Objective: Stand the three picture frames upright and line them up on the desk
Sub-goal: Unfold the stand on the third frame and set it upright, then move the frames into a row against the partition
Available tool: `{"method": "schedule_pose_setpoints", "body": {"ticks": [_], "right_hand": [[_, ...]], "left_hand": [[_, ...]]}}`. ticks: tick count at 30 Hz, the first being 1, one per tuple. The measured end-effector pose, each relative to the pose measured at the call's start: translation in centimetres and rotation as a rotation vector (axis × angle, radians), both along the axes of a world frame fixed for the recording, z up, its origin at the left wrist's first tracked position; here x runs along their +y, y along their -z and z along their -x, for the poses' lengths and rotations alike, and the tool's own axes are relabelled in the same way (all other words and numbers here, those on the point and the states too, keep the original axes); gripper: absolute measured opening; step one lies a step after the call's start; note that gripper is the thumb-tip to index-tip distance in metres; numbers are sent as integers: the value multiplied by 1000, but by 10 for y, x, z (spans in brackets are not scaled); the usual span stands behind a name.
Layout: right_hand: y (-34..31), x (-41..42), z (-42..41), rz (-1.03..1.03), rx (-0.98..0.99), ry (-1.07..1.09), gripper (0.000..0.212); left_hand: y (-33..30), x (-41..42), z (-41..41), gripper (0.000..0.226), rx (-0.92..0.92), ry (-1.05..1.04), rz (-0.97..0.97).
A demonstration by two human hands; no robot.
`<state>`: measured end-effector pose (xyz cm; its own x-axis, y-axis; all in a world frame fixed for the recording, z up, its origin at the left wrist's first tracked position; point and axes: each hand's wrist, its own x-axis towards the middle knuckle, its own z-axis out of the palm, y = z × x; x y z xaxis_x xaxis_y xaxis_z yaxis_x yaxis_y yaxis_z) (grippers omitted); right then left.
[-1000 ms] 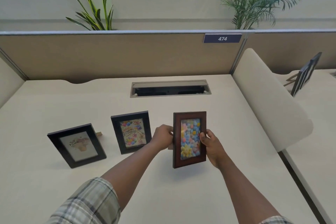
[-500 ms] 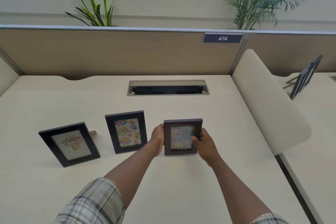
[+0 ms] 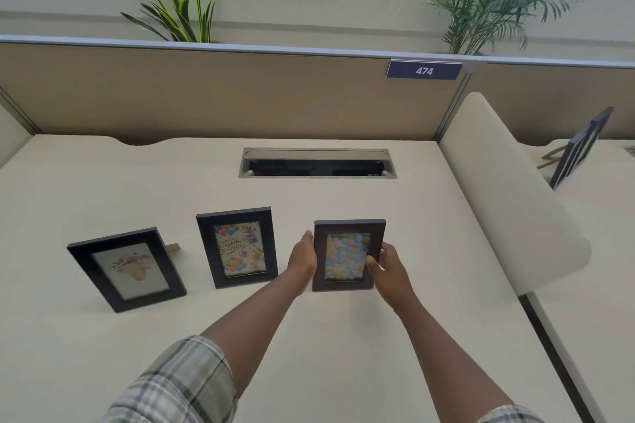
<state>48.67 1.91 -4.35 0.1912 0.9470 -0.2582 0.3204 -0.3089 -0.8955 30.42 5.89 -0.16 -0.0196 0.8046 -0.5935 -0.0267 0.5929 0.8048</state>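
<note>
Brown frame (image 3: 347, 256), held aloft a second earlier, stood at centre right on the desk (image 3: 103, 182), my left hand (image 3: 304, 259) and right hand (image 3: 386, 271) each keeping a grip on a side, leaving only release.

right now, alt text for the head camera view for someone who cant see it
Two bare hands, left hand and right hand, hold a brown picture frame upright on a cream desk, at the right end of a row with two standing black frames, a birthday card frame and a flower picture frame. Behind are a tan partition labelled 474 and two plants.
</note>
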Motion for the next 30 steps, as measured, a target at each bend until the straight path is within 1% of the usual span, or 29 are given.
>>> {"method": "schedule_pose_setpoints", "body": {"ticks": [1,2,3,4,5,6,10,12,14,16,18,21,23,25,27,30], "right_hand": [[0,-5,0,20,-19,50,35],[0,-10,-1,26,-69,108,29],[-2,-18,2,37,-145,170,21],[-2,-26,2,42,-211,227,19],[-3,-34,7,39,-259,264,21],[-4,-42,12,35,-295,278,23],[5,-57,53,-37,-375,161,24],[8,-56,82,-87,-370,43,26],[14,-53,117,-133,-357,-121,27],[15,-50,150,-161,-322,-263,25],[14,-47,186,-194,-280,-359,21],[2,-45,240,-160,-191,-444,11],[-7,-45,270,-144,-128,-460,6],[-13,-42,299,-149,-101,-477,13],[-18,-36,330,-144,-108,-472,21],[-18,-23,360,-84,-161,-439,42]], "left_hand": [[3,-1,1,50,108,5,-9],[4,-5,3,49,224,9,-15],[4,-10,7,47,351,31,-25],[3,-15,8,41,471,90,-50],[3,-23,11,36,581,147,-80],[6,-32,13,33,644,172,-103],[13,-71,30,22,701,86,-220],[19,-81,47,21,734,58,-253],[23,-86,72,22,756,-36,-233],[24,-89,99,22,780,-146,-207],[21,-94,128,21,817,-260,-217],[16,-103,181,19,886,-440,-311],[17,-106,217,13,937,-545,-363],[17,-104,256,12,967,-625,-364],[17,-99,295,20,947,-661,-330],[17,-87,333,30,834,-599,-280]]}}
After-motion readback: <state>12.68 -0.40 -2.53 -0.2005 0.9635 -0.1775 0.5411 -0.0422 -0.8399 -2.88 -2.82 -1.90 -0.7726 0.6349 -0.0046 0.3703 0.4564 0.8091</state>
